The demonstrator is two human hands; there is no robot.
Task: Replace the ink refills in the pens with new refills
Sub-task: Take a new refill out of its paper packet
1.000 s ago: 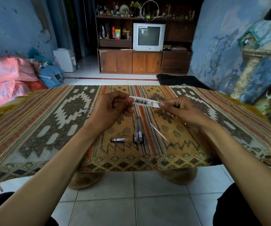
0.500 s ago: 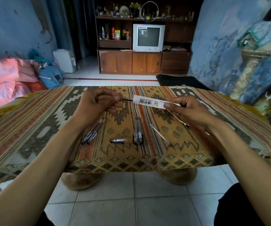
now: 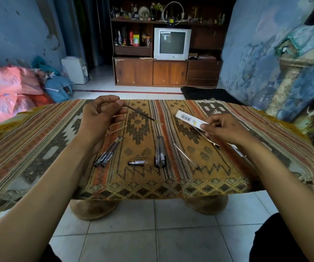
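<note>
L hand [image 3: 100, 114] pinches refill [image 3: 140, 113] by one end; R hand [image 3: 226, 130] grips refill pack [image 3: 191, 120]. Pens [image 3: 108, 152] lie on table [image 3: 39, 140].

The cloth [image 3: 218, 167] over the bench was woven in ochre, rust-orange and dark brown stripes, with cream stepped diamonds and a diamond border along its near edge. The refill [image 3: 139, 112] was dark with a pale yellowish tip. The refill packet [image 3: 189, 119] was white with a black barcode and a yellow mark. The pens [image 3: 108, 153] were grey and clear. The walls [image 3: 20, 35] were mottled blue, the floor tiles [image 3: 152, 233] pale grey, the sacks [image 3: 8, 82] pink.
</note>
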